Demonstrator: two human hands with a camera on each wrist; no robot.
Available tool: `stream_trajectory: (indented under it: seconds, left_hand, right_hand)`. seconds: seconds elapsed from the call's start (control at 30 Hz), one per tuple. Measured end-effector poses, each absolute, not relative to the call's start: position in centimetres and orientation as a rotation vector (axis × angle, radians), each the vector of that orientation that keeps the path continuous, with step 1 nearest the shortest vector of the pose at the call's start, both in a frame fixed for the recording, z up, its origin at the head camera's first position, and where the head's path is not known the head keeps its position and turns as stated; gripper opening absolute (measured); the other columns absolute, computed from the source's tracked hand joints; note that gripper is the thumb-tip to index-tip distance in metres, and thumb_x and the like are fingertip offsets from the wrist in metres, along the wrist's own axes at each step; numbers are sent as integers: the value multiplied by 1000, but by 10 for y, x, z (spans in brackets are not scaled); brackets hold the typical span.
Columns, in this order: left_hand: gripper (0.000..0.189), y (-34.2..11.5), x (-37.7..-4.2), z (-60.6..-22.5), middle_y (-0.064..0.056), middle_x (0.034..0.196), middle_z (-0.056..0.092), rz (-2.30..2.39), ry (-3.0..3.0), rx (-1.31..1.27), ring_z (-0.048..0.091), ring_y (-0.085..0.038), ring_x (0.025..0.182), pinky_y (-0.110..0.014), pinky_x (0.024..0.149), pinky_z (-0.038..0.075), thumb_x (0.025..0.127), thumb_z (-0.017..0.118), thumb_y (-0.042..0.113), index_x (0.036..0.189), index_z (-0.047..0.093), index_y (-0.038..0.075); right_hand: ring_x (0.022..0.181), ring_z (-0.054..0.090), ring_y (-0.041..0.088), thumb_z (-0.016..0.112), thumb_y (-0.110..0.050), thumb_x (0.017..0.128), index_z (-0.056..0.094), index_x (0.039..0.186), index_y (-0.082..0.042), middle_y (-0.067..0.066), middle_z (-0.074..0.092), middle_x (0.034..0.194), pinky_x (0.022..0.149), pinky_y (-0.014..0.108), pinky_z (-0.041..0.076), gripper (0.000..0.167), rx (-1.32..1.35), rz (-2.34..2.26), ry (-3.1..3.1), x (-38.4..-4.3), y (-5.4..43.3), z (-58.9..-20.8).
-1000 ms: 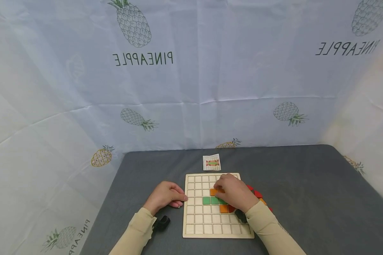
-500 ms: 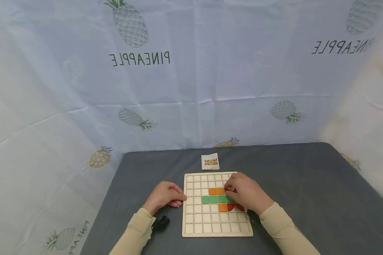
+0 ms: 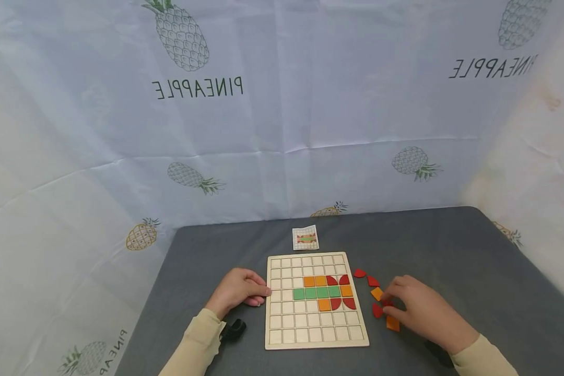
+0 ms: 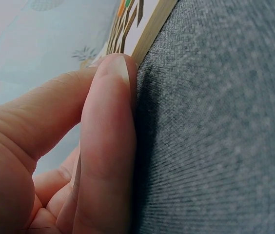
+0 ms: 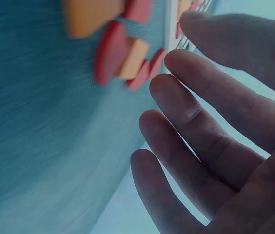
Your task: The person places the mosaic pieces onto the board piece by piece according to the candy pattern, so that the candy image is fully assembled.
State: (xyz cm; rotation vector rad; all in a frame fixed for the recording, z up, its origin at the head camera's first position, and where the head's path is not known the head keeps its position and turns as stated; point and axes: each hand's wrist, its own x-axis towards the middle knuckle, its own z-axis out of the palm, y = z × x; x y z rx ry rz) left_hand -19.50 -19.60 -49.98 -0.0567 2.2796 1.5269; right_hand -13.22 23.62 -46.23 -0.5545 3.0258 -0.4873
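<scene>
A square wooden grid board [image 3: 315, 329] lies on the table with orange and green square tiles and red quarter-round tiles set in its cells. At its left edge my left hand [image 3: 238, 291] holds the board, thumb tip on the rim and fingers curled below; in the left wrist view the fingertips [image 4: 113, 73] meet right at the edge. My right hand [image 3: 425, 310] hovers over the loose pieces right of the board, fingers spread and nothing between them. Near its fingertips are an orange square tile [image 3: 392, 324], a red tile [image 3: 377, 310] and another orange tile [image 3: 377, 294].
Behind the board lies a small printed pattern card [image 3: 305, 238]. Two more red tiles, one of them a quarter-round tile [image 3: 373, 281], lie near the board's right edge. A pineapple-print curtain [image 3: 282, 104] hangs behind the grey table [image 3: 225, 245].
My right hand has left the board and moved right to the loose pieces. Red tiles now show at the upper right of the pattern, with an orange one between. My left hand stays put.
</scene>
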Motion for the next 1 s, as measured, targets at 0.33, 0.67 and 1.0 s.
stream_trajectory:
  seconds: [0.33, 0.67, 1.0]
  left_hand:
    - [34, -199, -195, -502, -8, 82, 81, 1533, 2278, -49, 76, -12, 66, -31, 65, 67, 83, 96, 20, 104, 77, 1]
    - [35, -197, -194, -503, -7, 81, 81, 1538, 2277, -29, 76, -12, 67, -32, 65, 67, 83, 96, 20, 105, 77, 1]
    - [33, -198, -194, -502, -8, 82, 81, 1541, 2272, -36, 77, -13, 67, -32, 65, 68, 83, 96, 20, 103, 77, 2]
  right_hand:
    - [90, 61, 3, 97, -42, 77, 74, 93, -37, -22, 62, 94, 74, 32, 58, 29, -397, -440, 2963, -116, 264, -480]
    - [86, 55, -4, 98, -37, 76, 71, 89, -39, -25, 58, 91, 70, 28, 56, 30, -427, -443, 2996, -111, 260, -490]
    - [80, 50, -4, 98, -37, 78, 72, 88, -39, -22, 57, 86, 69, 27, 55, 27, -409, -449, 2995, -116, 234, -474]
